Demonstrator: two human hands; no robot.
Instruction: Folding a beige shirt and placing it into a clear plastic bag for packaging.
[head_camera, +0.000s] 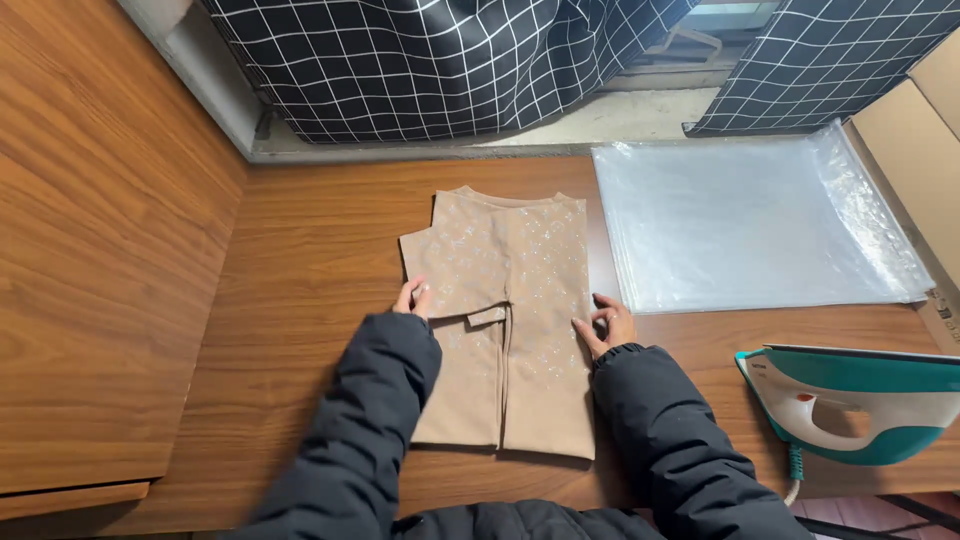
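Nearest, two dark padded sleeves lead to the left hand and right hand, fingers pinching opposite edges of one folded beige garment lying mid-table. Right sits one teal iron; farther, one clear plastic bag and two checked curtains.

Clear plastic bags lie stacked flat at the far right of the wooden table. A teal and white iron sits near right at the edge. Black checked curtains hang along the far side.
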